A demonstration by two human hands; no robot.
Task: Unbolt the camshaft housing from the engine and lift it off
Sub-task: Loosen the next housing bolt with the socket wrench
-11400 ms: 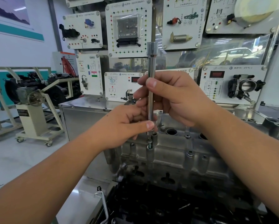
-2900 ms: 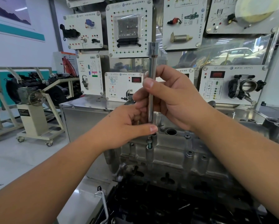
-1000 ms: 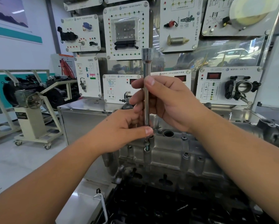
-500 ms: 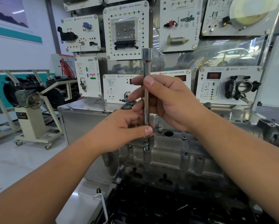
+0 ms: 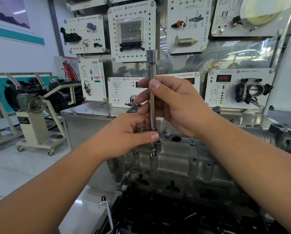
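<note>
White instrument training panels (image 5: 131, 33) crowd the wall behind a steel cabinet (image 5: 90, 122). At left, a white wall with a teal stripe (image 5: 18, 35), a pale glossy floor (image 5: 14, 169), and a cream wheeled engine stand (image 5: 34, 125)

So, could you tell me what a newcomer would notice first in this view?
Centre frame, both hands grip a long steel extension bar standing upright: the right hand high, the left hand at its foot. Below sits the grey camshaft housing; white training panels fill the wall behind.
</note>
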